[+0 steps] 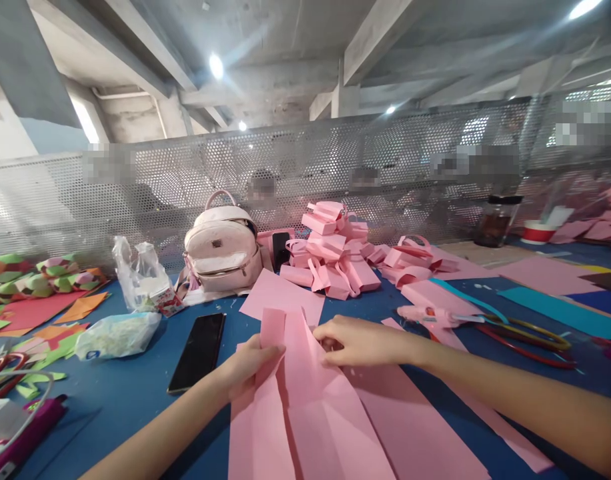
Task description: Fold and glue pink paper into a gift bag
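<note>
A long sheet of pink paper [320, 400], creased lengthwise with its sides bent up, lies in front of me on other pink sheets. My left hand [250, 367] pinches its left fold near the far end, thumb on top. My right hand [348, 341] grips the right edge with curled fingers, its fingertips partly hidden. More flat pink paper [415, 413] lies under and right of the held sheet. Just beyond my hands is another pink sheet [285, 297]. A pile of folded pink paper boxes with strap handles [335, 257] stands farther back.
A black phone [197, 352] lies left of my left hand. A pale backpack [223, 250] and plastic bags [118, 335] stand behind it. Right of my right hand lie a pink glue gun [435, 315] and scissors [530, 340]. A perforated metal screen [305, 160] borders the blue table [140, 407].
</note>
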A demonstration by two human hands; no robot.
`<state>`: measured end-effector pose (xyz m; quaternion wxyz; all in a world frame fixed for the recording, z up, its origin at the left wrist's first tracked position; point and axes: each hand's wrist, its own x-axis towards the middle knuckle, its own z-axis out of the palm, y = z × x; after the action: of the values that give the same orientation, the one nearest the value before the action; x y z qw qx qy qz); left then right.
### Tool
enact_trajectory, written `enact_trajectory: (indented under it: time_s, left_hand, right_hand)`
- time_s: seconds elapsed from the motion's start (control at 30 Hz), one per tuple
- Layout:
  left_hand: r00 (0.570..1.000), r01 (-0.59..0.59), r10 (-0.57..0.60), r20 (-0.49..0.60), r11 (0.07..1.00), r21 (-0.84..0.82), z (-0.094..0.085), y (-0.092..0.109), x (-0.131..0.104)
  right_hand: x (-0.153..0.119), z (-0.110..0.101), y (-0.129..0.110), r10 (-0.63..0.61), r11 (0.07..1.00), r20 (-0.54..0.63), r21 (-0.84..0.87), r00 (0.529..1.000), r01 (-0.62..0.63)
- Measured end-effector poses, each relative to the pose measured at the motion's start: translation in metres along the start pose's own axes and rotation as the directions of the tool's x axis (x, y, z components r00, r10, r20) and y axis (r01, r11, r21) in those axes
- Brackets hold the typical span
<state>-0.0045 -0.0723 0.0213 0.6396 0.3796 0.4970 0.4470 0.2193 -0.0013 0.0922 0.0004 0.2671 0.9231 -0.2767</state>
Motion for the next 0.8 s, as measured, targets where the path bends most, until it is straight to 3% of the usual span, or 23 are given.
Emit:
enact_trajectory:
  time_s: [0.17, 0.27, 0.33, 0.4, 0.5, 0.57, 0.67, 0.8]
  left_hand:
    - [0.999, -0.022, 0.018, 0.046, 0.996, 0.083, -0.006, 0.002, 0.007]
    - [0.995, -0.032, 0.019, 0.094, 0.990, 0.137, -0.012, 0.006, 0.014]
    - [0.990, -0.035, 0.009, 0.144, 0.984, 0.174, -0.014, 0.009, 0.020]
    - [0.980, -0.038, -0.007, 0.200, 0.975, 0.221, -0.013, 0.015, 0.026]
    - [0.961, -0.047, -0.041, 0.275, 0.950, 0.307, -0.008, 0.024, 0.036]
    - [0.948, -0.060, -0.060, 0.312, 0.931, 0.361, -0.002, 0.030, 0.043]
    - [0.934, -0.099, -0.064, 0.351, 0.899, 0.427, 0.006, 0.033, 0.053]
    - [0.943, -0.212, 0.055, 0.329, 0.861, 0.462, 0.009, 0.038, 0.065]
  right_hand:
    - [-0.009, -0.003, 0.004, -0.054, 0.996, -0.047, 0.067, 0.997, 0.057]
    - [-0.020, 0.000, 0.008, -0.101, 0.993, -0.194, 0.037, 0.976, 0.110]
    - [-0.026, 0.006, 0.012, -0.214, 0.976, -0.336, -0.115, 0.917, 0.186]
    - [-0.031, 0.013, 0.016, -0.398, 0.900, -0.383, -0.339, 0.834, 0.275]
    - [-0.033, 0.024, 0.020, -0.618, 0.716, -0.284, -0.590, 0.733, 0.375]
    - [-0.032, 0.029, 0.020, -0.676, 0.641, -0.211, -0.641, 0.706, 0.422]
    - [-0.031, 0.033, 0.020, -0.646, 0.663, -0.150, -0.597, 0.748, 0.453]
    - [-0.033, 0.031, 0.025, -0.508, 0.800, -0.142, -0.444, 0.849, 0.405]
